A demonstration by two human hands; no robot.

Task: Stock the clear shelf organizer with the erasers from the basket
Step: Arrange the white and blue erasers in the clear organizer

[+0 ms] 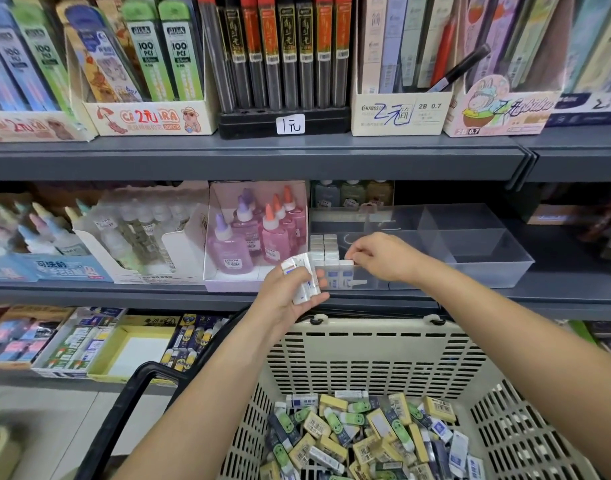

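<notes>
A clear shelf organizer (477,258) stands on the middle shelf; its left compartment holds rows of upright white erasers (325,249). My right hand (380,256) reaches over that compartment and pinches one white eraser (346,263) at the front row. Just in front of the organizer's left corner, my left hand (290,296) grips a small stack of white erasers (302,277) with blue print. Below, a cream plastic basket (366,358) holds several loose erasers (366,434) in white, yellow and green wrappers.
Pink and purple glue bottles (255,233) stand in a white box left of the organizer. The organizer's right compartments hold nothing. The grey upper shelf edge (255,157) overhangs the work area. The basket's black handle (124,403) arcs at lower left. Stationery boxes fill the bottom shelf.
</notes>
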